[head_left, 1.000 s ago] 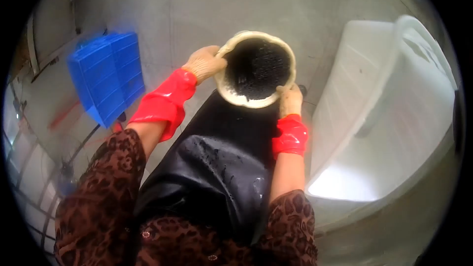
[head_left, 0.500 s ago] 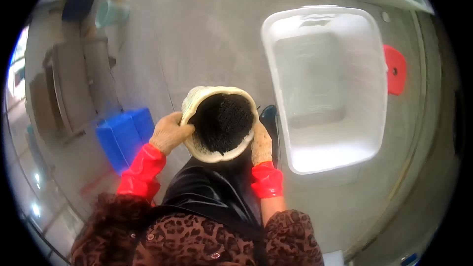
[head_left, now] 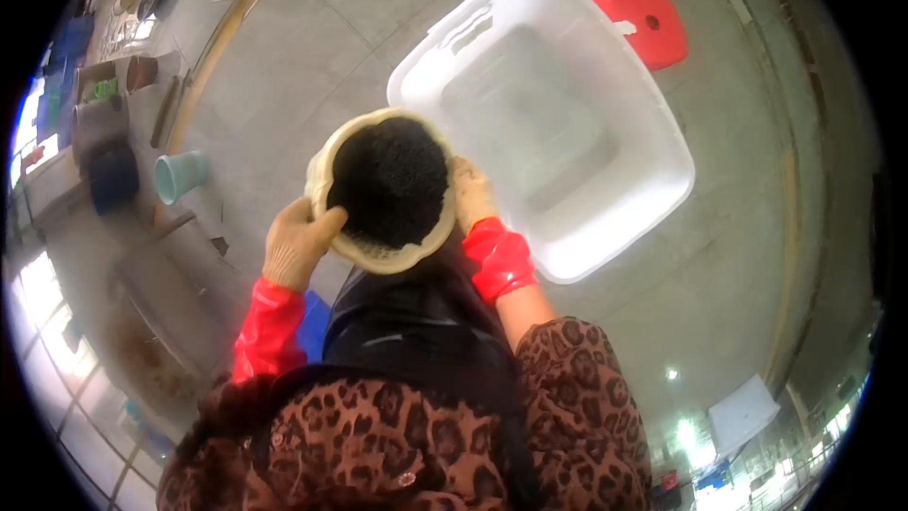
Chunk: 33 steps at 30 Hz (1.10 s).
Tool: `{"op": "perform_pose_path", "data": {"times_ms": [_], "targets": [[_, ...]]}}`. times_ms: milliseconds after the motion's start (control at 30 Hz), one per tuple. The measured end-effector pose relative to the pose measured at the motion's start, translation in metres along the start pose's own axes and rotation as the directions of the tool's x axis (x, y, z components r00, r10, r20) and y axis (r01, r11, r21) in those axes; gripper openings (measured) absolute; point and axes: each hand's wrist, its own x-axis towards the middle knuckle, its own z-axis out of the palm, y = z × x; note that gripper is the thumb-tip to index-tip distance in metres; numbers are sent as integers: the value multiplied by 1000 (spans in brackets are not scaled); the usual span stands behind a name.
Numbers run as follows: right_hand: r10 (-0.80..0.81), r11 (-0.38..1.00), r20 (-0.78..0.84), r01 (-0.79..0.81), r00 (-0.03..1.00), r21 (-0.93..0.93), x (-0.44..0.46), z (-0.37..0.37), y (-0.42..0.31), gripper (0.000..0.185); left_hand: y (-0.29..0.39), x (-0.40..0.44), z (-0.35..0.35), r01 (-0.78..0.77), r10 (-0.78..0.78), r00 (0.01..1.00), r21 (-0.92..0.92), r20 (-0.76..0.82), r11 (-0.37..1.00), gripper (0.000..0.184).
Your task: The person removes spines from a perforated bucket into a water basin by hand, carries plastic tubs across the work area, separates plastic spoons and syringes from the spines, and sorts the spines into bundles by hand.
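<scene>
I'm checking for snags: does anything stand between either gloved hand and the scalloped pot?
Nothing visible does. The left hand holds the scalloped pot at its left side, and the right hand holds its right.

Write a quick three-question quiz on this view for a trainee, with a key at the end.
1. True or false: the left hand and the right hand both grip the pot.

2. Choose one. The shiny glove cuffs at the wrists are:
A blue
B red
C green

3. Fill the gap: the large white tub on the floor lies nearer to the ___ hand.

Key:
1. True
2. B
3. right
</scene>
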Motion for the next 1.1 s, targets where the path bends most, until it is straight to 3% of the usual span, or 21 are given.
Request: {"op": "perform_pose_path", "data": {"times_ms": [33, 67, 100, 133, 233, 333, 367, 400, 467, 633, 700, 833, 900, 933, 967, 1000, 1033, 1067, 1100], "targets": [[153, 987, -24, -154, 988, -36, 26, -3, -45, 38, 48, 27, -20, -21, 19, 999, 32, 51, 999, 23], [136, 991, -144, -134, 980, 24, 27, -4, -71, 38, 71, 55, -33, -13, 4, 993, 81, 117, 997, 25], [80, 990, -59, -86, 995, -113, 43, -13, -74, 39, 78, 46, -32, 70, -74, 994, 49, 75, 996, 26], [46, 986, -77, -58, 996, -155, 48, -7, -73, 39, 85, 54, -38, 61, -71, 992, 97, 108, 993, 26], [-11, 1000, -132, 12, 991, 6, 24, 3, -57, 42, 80, 39, -44, 28, -46, 992, 149, 117, 988, 29], [73, 997, -160, -72, 984, 13, 30, -6, -79, 43, 127, 56, -46, 13, -70, 984, 326, 165, 945, 32], [12, 998, -202, 3, 979, 70, 46, -5, -67, 42, 144, 69, -42, -9, -72, 980, 401, 188, 916, 34], [-234, 951, -174, 188, 956, -245, 62, -6, -43, 43, 150, 84, -36, -34, -66, 978, 463, 197, 886, 37], [140, 982, -179, -113, 974, 153, 58, -4, -66, 42, 152, 99, -24, -101, -21, 974, 516, 226, 851, 39], [150, 989, -207, -147, 967, 32, 84, 3, -28, 38, 174, 113, 7, -169, -6, 961, 603, 278, 780, 42], [-93, 964, -156, 50, 983, -260, 88, -3, -17, 34, 174, 119, 22, -223, 3, 944, 628, 331, 745, 44], [31, 973, -84, -50, 996, -227, 92, -9, -14, 31, 161, 131, 38, -216, 20, 956, 656, 294, 723, 46], [218, 976, -106, -217, 970, 15, 83, -15, -24, 32, 158, 128, 39, -229, 41, 954, 636, 296, 737, 49], [217, 976, -116, -219, 969, -5, 76, -12, -24, 32, 158, 124, 39, -232, 41, 951, 619, 306, 750, 49], [8, 988, -343, -60, 939, -141, 68, -3, -24, 32, 160, 120, 38, -214, 6, 943, 593, 333, 776, 52], [-227, 949, -513, 69, 828, -308, 61, 1, -33, 33, 161, 116, 34, -196, -28, 932, 567, 362, 800, 54], [-399, 878, -402, 216, 824, -428, 59, 0, -43, 35, 158, 117, 30, -282, 42, 916, 567, 398, 774, 43], [-550, 773, -267, 360, 792, -523, 60, -3, -54, 38, 158, 116, 23, -284, 44, 912, 549, 408, 786, 43], [-614, 698, -112, 472, 781, -538, 61, -3, -80, 39, 158, 116, 14, -480, 221, 855, 553, 469, 681, 33]]}}
